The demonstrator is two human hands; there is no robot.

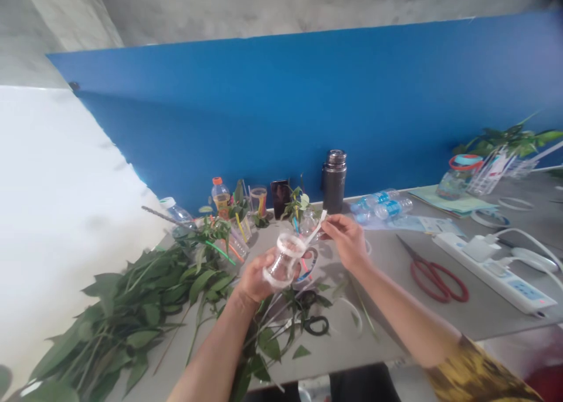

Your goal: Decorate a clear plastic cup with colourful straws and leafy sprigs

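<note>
My left hand point(251, 278) is wrapped round a cut piece of clear plastic bottle point(280, 266), which narrows in the middle and has a white band round each end. From its upper band a white strip point(315, 229), which looks like tape, runs up to the right. My right hand point(347, 241) pinches that strip between thumb and fingertips. Below the bottle piece, black-handled scissors point(316, 326) lie among loose leaves and stems. A roll with a dark patterned rim point(311, 265) shows just behind the bottle piece, partly hidden.
A heap of leafy stems point(132, 314) covers the table's left side. To the right lie red-handled scissors point(440, 279), a power strip point(497, 276) with cables and small water bottles point(387, 207). A dark thermos point(335, 182) and a phone point(280, 198) stand along the blue partition point(281, 109).
</note>
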